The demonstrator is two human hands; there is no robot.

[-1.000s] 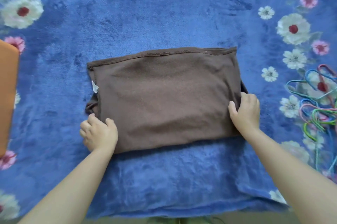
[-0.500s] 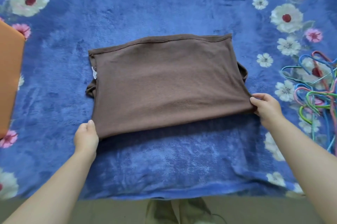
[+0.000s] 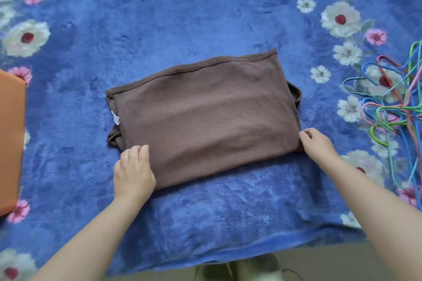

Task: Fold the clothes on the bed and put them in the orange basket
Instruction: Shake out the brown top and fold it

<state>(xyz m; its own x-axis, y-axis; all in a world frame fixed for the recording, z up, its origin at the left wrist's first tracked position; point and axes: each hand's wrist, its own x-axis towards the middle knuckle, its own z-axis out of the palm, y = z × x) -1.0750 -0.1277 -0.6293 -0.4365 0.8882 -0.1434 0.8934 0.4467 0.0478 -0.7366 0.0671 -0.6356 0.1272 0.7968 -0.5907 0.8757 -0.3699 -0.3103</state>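
A folded brown garment (image 3: 205, 116) lies flat in the middle of the bed, a white tag showing at its left edge. My left hand (image 3: 134, 171) lies on the near-left corner with curled fingers on top of the fabric, holding it. At the near-right corner, my right hand (image 3: 317, 143) pinches the edge with curled fingers. Part of the orange basket (image 3: 11, 143) shows at the far left edge of the view, well to the left of the garment.
A blue floral blanket (image 3: 205, 6) covers the bed. A tangle of coloured wire hangers (image 3: 392, 109) lies at the right. The bed's front edge (image 3: 228, 255) runs along the bottom, with floor below it.
The garment's near edge was lifted half a second ago and now lies flat, slightly rotated. My left hand has moved onto the near-left corner; my right hand stays at the near-right corner.
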